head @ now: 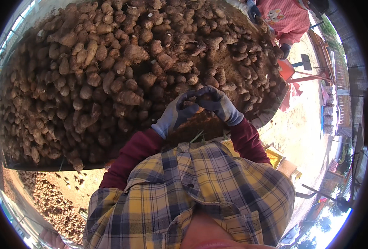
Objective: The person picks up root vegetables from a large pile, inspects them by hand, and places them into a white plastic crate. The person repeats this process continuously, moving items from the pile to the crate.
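Observation:
Both of my hands wear blue-grey work gloves and meet above the near edge of a large heap of brown taro corms [131, 96]. My left hand [177, 112] has its thumb and fingers curled towards each other. Beside it, at the right, my right hand [219, 104] is curled in the same way, its fingertips close to those of the left. Whether a small corm sits between the fingers cannot be made out. Dark soil and a few green blades [197, 137] lie just below the hands.
At the upper right a person in a pink top [283, 18] and dark gloves reaches to the heap's edge. A red metal frame [308, 78] stands beyond. More corms [53, 205] lie on the ground at the lower left. A yellow sack [274, 156] is by my right side.

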### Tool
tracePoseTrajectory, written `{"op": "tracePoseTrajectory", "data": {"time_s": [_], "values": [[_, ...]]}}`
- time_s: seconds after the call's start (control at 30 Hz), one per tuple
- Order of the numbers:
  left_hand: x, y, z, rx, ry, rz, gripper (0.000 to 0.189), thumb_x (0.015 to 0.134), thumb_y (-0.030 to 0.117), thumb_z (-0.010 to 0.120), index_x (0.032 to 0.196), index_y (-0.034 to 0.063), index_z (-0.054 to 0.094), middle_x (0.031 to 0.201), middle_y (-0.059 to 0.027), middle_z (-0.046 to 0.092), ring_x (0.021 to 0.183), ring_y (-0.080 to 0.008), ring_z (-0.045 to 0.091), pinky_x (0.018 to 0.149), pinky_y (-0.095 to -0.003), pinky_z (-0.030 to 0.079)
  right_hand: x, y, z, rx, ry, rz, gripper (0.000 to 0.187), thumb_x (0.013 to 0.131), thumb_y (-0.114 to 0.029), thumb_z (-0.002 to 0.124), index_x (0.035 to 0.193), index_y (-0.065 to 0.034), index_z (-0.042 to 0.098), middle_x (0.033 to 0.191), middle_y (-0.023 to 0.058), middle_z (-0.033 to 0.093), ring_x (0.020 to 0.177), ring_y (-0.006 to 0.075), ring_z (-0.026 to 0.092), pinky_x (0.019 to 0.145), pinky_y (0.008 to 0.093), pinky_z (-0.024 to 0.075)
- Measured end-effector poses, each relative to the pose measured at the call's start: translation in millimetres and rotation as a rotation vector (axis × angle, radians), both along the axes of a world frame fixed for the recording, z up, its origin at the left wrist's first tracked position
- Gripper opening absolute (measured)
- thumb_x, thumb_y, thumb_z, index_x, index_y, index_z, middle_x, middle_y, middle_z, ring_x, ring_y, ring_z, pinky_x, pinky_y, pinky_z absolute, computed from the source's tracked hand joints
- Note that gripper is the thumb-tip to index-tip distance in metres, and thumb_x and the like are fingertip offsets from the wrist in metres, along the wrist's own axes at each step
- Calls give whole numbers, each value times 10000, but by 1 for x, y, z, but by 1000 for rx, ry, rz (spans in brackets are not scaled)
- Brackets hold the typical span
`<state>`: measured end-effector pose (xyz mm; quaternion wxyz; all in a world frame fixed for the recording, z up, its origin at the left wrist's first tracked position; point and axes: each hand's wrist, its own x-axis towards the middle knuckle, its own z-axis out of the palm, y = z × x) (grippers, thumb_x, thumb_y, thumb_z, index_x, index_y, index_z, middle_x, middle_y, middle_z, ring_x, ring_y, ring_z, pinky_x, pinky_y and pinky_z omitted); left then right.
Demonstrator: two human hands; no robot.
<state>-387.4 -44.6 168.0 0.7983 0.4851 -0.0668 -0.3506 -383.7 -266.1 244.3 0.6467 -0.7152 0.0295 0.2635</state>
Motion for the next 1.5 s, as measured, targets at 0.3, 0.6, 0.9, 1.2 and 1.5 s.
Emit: {"op": "tracePoseTrajectory", "data": {"time_s": [0.3, 0.6, 0.9, 1.2, 1.5], "values": [[21, 17, -11, 465, -649, 623, 575, 974, 160, 753, 1479, 13, 522, 1450, -180, 561, 1359, -264, 553, 1119, -373, 472, 49, -80, 1, -1655, -913, -236, 389, 891, -225, 757, 1259, -126, 682, 1237, 172, 670, 1192, 405, 615, 1016, 512, 481], [28, 36, -24, 1259, -1082, 548, 470, 966, 238, 696, 1379, 31, 608, 1576, -215, 465, 1452, -511, 379, 1196, -603, 340, 6, -24, -79, -1253, -750, 512, 754, 821, -316, 797, 1518, -278, 511, 1627, 138, 401, 1508, 410, 364, 1201, 636, 289], [1, 9, -6, 1296, -1172, -112, 419, 922, 329, 715, 1271, 98, 698, 1509, -197, 509, 1445, -440, 396, 1161, -603, 341, 113, -124, -32, -1731, -653, -296, 463, 936, -258, 700, 1389, -185, 638, 1524, 215, 511, 1434, 435, 442, 1135, 596, 366], [-13, 0, -7, 940, -1102, -55, 388, 964, 331, 667, 1291, 123, 681, 1319, -126, 655, 1305, -375, 564, 1091, -581, 407, 142, 103, -49, -911, -728, 287, 850, 827, -126, 770, 1593, -137, 402, 1529, 216, 491, 1308, 436, 580, 1091, 500, 479], [-13, 7, 7, 704, -1169, -270, 275, 957, 216, 681, 1208, 110, 717, 1202, -97, 704, 1132, -315, 657, 973, -447, 509, 166, 49, -24, -1301, -962, -89, 524, 889, -204, 769, 1394, -175, 633, 1392, 166, 595, 1321, 399, 565, 1082, 563, 440]]}}
